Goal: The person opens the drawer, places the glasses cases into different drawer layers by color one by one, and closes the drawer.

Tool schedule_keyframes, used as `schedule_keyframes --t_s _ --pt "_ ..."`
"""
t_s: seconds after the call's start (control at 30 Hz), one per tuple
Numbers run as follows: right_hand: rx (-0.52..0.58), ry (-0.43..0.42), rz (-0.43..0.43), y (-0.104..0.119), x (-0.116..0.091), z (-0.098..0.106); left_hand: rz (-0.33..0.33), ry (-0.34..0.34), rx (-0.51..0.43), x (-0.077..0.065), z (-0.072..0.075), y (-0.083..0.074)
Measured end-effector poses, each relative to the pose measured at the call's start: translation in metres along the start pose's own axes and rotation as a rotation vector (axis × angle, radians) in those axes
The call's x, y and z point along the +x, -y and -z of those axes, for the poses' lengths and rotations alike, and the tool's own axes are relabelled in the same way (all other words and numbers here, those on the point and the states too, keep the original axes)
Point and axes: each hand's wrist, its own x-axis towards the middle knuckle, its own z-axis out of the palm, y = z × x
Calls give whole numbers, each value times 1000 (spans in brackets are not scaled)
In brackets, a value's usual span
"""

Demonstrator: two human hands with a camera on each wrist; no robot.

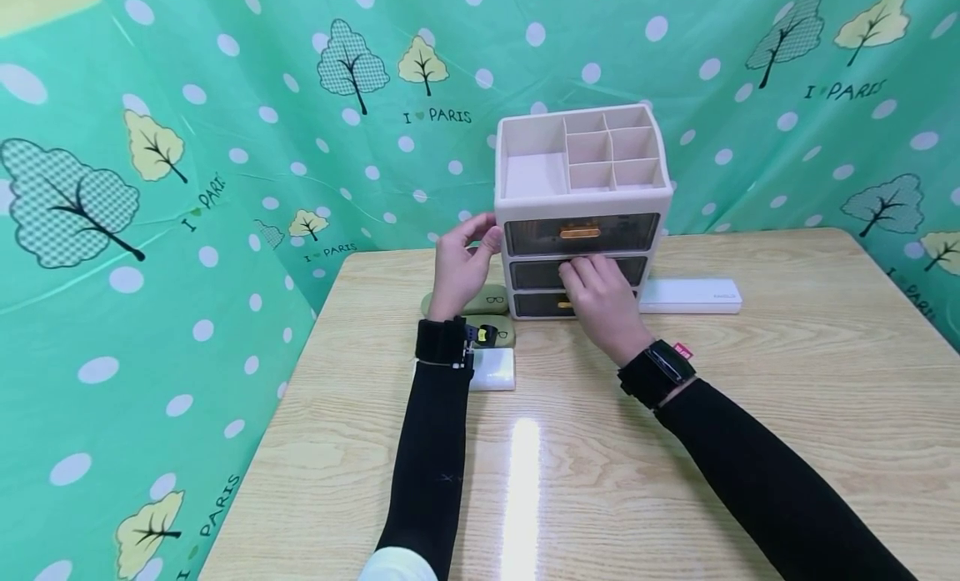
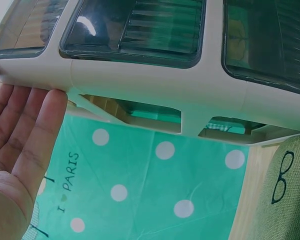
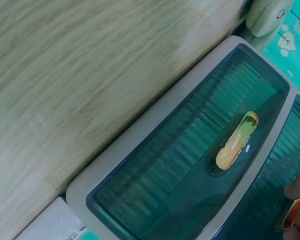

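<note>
A white desktop drawer organizer (image 1: 577, 207) stands upright at the back of the table, with three dark see-through drawers and open compartments on top. My left hand (image 1: 462, 268) rests against its left side; in the left wrist view the straight fingers (image 2: 40, 130) lie along the side edge near the top drawer. With thumb and fingers, my right hand (image 1: 606, 306) pinches the gold handle (image 3: 294, 214) of the middle drawer (image 1: 532, 274). Below it, the bottom drawer's gold handle (image 3: 236, 141) shows whole in the right wrist view. All three drawers sit flush in the frame.
Two green glasses cases (image 2: 285, 190) lie left of the organizer, partly behind the left wrist. A white box (image 1: 492, 370) lies in front of them. To the right is a long white box (image 1: 693, 296). A green patterned cloth (image 1: 405, 172) hangs behind the wooden table (image 1: 787, 381).
</note>
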Motion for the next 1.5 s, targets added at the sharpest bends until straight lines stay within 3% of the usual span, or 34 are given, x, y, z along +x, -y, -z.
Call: schedule_keyframes --t_s 0.47,0.7,0.93,1.13,1.37,1.5 --pt "-12 33 11 2 0 3 10 5 24 0 0 2" --pt "-9 35 6 5 1 5 5 0 20 8 0 28" --pt "3 25 5 6 -2 6 -25 16 -3 8 2 34" --pt "17 14 11 8 -5 9 -1 3 21 8 0 30" --pt "11 6 20 9 -8 13 11 3 23 2 -1 5" --pt "16 2 23 11 -9 14 9 5 20 1 0 0"
